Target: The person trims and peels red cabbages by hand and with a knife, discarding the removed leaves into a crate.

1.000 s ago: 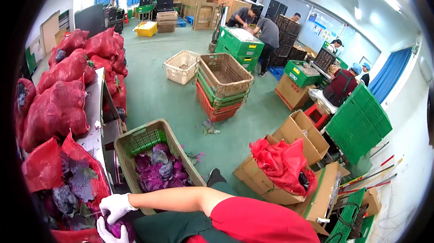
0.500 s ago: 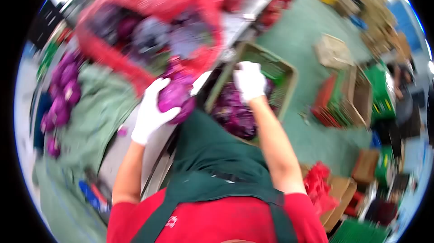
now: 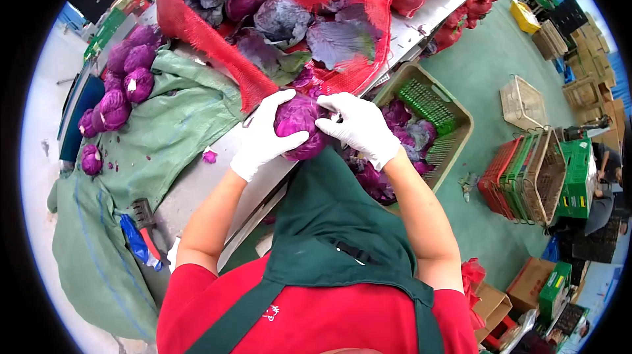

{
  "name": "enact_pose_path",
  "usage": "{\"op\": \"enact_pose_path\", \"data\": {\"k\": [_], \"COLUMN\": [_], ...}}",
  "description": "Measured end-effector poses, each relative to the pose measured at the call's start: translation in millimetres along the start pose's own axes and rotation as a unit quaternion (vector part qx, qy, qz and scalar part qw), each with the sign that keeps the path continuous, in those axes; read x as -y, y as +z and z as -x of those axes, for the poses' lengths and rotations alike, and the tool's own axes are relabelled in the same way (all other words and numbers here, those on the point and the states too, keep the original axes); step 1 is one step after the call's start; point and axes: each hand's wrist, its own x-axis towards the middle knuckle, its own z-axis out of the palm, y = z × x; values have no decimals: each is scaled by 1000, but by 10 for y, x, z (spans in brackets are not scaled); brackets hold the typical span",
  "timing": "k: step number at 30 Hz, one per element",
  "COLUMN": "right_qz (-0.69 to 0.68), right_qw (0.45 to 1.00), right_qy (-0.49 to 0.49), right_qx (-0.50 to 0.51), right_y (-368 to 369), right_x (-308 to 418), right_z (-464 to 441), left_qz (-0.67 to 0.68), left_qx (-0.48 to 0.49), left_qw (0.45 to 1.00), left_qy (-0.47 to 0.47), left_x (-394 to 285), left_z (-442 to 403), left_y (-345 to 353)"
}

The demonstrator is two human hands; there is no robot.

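A purple cabbage (image 3: 299, 124) is held at the table's front edge. My left hand (image 3: 266, 135), in a white glove, wraps round its left side. The gloved right hand (image 3: 359, 127) is at its upper right, thumb and fingers closed on the cabbage's outer part. Just beyond lies an opened red mesh bag (image 3: 230, 58) with several dark, leafy cabbages (image 3: 283, 20). To the right, below table height, a crate (image 3: 454, 150) holds purple leaves (image 3: 415, 133).
Several peeled cabbages (image 3: 113, 109) lie on a green cloth (image 3: 164, 124) at the left. A red-handled tool (image 3: 148, 242) is near the metal table's (image 3: 197, 189) left side. Stacked crates (image 3: 526, 173) stand on the floor at the right. A worker (image 3: 609, 163) is at the far right.
The view has swung toward the table. My right hand has moved from over the crate to the cabbage, which my left hand still holds.
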Motion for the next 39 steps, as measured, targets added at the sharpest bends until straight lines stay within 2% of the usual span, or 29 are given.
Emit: {"op": "enact_pose_path", "data": {"k": [2, 3, 4, 6, 8, 11, 12, 13, 14, 15, 16, 17, 18, 19, 20, 22, 23, 24, 26, 27, 28, 29, 30, 31, 32, 33, 36, 38, 39], "right_qz": [80, 150, 132, 83, 39, 35, 45, 117, 366, 312, 260, 195, 117, 46, -95, -70, -70, -128, -110, -166, 11, 178, 153, 35, -74, -123, -210, -237, -280], "right_qw": [996, 988, 990, 992, 994, 980, 974, 966, 925, 904, 876, 834, 762, 748, 663, 584, 586, 659, 817, 870, 941, 957, 966, 976, 969, 959, 944, 935, 918], "right_qy": [12, -20, -24, -34, 15, 105, 91, 77, 81, 192, 236, 258, 262, 143, 153, 53, 56, 89, 164, 184, 123, 25, -23, -12, 17, 37, 144, 187, 238], "right_qx": [22, -29, -44, -83, -104, -162, -202, -216, -65, -219, -332, -448, -580, -646, -727, -807, -805, -736, -542, -427, -315, -228, -207, -214, -233, -252, -212, -188, -146], "right_y": [-63, 45, 57, 112, 193, 150, 80, -92, -426, -526, -778, -1040, -1224, -1473, -1588, -1784, -1772, -1714, -1431, -1152, -807, -460, -120, 241, 524, 690, 690, 498, 383], "right_x": [89, 1, -15, -116, -225, -582, -744, -820, -882, -1118, -1014, -896, -1050, -1450, -975, -589, -450, -311, -353, -215, -185, -157, -86, -3, 30, -4, -198, -189, -125], "right_z": [-16, -27, -31, -43, -60, -51, 28, 155, 242, 390, 537, 678, 855, 1142, 1130, 1067, 1053, 1014, 945, 794, 665, 537, 467, 393, 329, 267, 114, 27, 19], "left_qz": [3, -25, -61, -19, -17, 45, 118, 172, 218, 248, 237, 298, 287, 333, 366, 414, 244, 6, 143, 201, 211, 201, 191, 190, 213, 236, 37, -178, -211], "left_qx": [-11, -11, -2, -12, 12, 26, 19, -9, -48, -71, -103, -135, -148, -158, -155, -169, -276, -272, -215, -131, -142, -147, -154, -156, -175, -192, -137, -120, -107], "left_qw": [1000, 1000, 998, 999, 999, 998, 992, 985, 971, 955, 951, 929, 916, 856, 837, 829, 898, 943, 966, 969, 965, 966, 966, 966, 951, 932, 972, 976, 971], "left_qy": [16, 9, 32, 33, 49, 34, 27, -27, -85, -149, -170, -173, -237, -362, -376, -336, -240, -191, -7, -54, -69, -76, -85, -83, -140, -196, -186, -38, -18], "left_x": [38, -1, 5, 131, 77, 155, 239, 248, 196, 95, 87, 201, 291, 85, 302, 471, 365, 219, 333, 277, 236, 261, 287, 230, 140, 83, 248, -33, -81], "left_z": [-44, -62, -87, -66, -75, -24, -12, -6, 5, 11, 30, 57, 15, -25, -52, -173, -264, -239, -317, -300, -326, -341, -350, -364, -382, -396, -328, -161, -162], "left_y": [47, 46, 29, 35, -17, -103, -112, -105, -130, -125, -97, 9, 62, 38, 74, 108, 102, 76, 91, 29, 56, 79, 108, 133, 164, 176, 329, 354, 354]}}
